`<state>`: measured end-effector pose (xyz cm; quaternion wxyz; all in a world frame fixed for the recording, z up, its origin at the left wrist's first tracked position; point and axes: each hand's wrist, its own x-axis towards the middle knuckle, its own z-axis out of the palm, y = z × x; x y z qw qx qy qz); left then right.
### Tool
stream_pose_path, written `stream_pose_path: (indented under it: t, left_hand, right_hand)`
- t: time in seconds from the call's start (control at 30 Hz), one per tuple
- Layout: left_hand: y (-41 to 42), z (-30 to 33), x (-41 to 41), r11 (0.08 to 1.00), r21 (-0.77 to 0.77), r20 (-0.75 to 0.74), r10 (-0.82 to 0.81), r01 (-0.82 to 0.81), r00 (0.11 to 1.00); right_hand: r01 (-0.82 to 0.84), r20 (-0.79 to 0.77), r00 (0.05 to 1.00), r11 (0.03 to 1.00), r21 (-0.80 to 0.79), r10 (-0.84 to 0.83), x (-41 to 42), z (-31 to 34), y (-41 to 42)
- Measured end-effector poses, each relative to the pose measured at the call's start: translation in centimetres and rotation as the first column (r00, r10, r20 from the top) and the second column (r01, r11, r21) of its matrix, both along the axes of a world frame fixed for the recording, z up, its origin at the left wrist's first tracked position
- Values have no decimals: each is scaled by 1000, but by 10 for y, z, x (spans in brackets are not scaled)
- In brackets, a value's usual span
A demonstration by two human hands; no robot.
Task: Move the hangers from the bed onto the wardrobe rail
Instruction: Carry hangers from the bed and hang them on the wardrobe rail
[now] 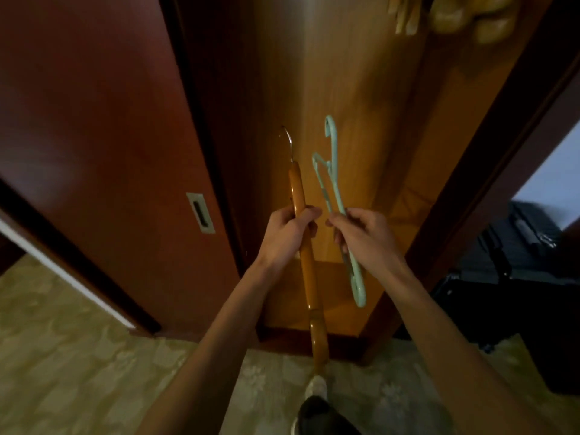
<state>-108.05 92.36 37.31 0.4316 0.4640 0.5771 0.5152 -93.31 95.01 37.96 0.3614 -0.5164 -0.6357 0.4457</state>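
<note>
My left hand [290, 235] grips a wooden hanger [298, 186] with a metal hook pointing up, held edge-on in front of the open wardrobe [351, 89]. Its lower arm reaches down toward the floor. My right hand [364, 237] pinches a pale green plastic hanger [332, 180], also edge-on, its hook up and its lower end hanging below the hand. The two hangers stand side by side, a little apart. The wardrobe rail is not visible; a few wooden hangers [405, 14] show at the top edge.
A dark red sliding door [103, 120] with a recessed metal handle [201, 212] stands at the left. Black luggage [508, 255] sits on the floor to the right. Patterned pale floor [78, 356] lies below, with my shoe [317, 406] near the bottom.
</note>
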Motion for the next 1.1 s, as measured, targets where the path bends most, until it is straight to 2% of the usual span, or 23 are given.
stream_pose_path:
  t: [0.17, 0.33, 0.47, 0.6, 0.77, 0.93, 1.1]
  left_hand:
    - [94, 62, -21, 996, 85, -12, -8, 9, 1000]
    - [171, 123, -38, 986, 167, -23, 2, 2, 1000]
    - [212, 168, -48, 968, 252, 6, 0, -1, 1000]
    - [237, 203, -63, 943, 331, 31, -35, 22, 999]
    - [256, 214, -91, 930, 367, 43, -26, 9, 999]
    - [273, 211, -108, 957, 289, 48, -21, 7, 999]
    - [296, 224, -116, 971, 235, 131, -66, 34, 989]
  right_hand:
    - [58, 8, 998, 992, 112, -60, -27, 52, 94]
    - [58, -44, 998, 978, 201, -50, -41, 109, 165]
    - [90, -115, 992, 951, 295, -58, -49, 151, 201]
    - [97, -103, 993, 920, 381, -62, -63, 177, 218]
    - [96, -146, 988, 938, 334, -49, -76, 174, 229]
    - [88, -133, 989, 976, 201, -62, -104, 158, 241]
    - [172, -137, 981, 946, 276, -138, -136, 178, 266]
